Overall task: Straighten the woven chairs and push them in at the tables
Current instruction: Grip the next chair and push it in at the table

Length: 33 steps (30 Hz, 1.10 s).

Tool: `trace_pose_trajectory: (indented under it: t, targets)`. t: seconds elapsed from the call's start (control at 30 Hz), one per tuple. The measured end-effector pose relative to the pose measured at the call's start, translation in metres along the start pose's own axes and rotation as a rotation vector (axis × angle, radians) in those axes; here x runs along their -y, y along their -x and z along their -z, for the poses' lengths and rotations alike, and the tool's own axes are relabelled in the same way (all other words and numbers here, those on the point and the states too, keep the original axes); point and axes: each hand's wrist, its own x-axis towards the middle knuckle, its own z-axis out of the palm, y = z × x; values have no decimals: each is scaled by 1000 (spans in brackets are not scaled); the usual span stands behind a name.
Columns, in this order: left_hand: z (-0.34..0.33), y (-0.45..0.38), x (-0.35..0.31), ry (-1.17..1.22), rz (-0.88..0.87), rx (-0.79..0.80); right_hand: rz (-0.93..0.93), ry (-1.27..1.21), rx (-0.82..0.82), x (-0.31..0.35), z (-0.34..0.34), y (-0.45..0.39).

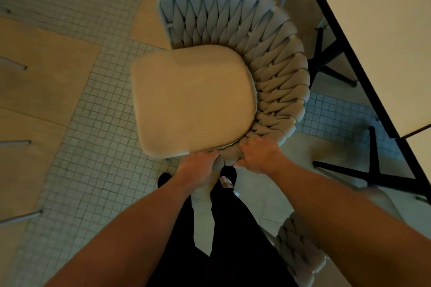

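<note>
A woven chair (275, 60) with a beige seat cushion (193, 100) stands directly below me, its braided grey backrest curving round the far and right sides. My left hand (198, 167) grips the near end of the woven rim beside the cushion's corner. My right hand (258, 153) grips the same braided rim just to the right. The chair's open front faces left, away from the white table (382, 30) at the upper right. A second woven chair (300, 247) shows partly at the bottom right.
The table's black legs (373, 165) spread across the floor at right. Thin metal chair legs (16, 142) poke in from the left edge. The floor mixes small mosaic tiles (98, 123) and large tan slabs. My dark trousers and shoes are below the chair.
</note>
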Motion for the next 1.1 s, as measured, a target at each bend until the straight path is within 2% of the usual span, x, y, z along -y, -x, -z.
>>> trace_pose_trajectory:
  t: [0.23, 0.5, 0.63, 0.73, 0.93, 1.1]
  targets:
    - [16, 16, 62, -18, 68, 108, -56, -177, 17, 68, 10, -12]
    - [36, 22, 120, -237, 228, 85, -14, -331, 18, 126, 39, -35]
    - [36, 19, 106, -249, 314, 95, 94, -258, 6, 110, 30, -31]
    - [33, 13, 84, -208, 330, 118, 132, -206, 57, 86, 22, -28]
    - [24, -9, 32, -79, 189, 106, 118, 21, 135, 16, 16, -25]
    - [21, -18, -14, -26, 174, 90, 168, 165, 103, -29, 23, -23]
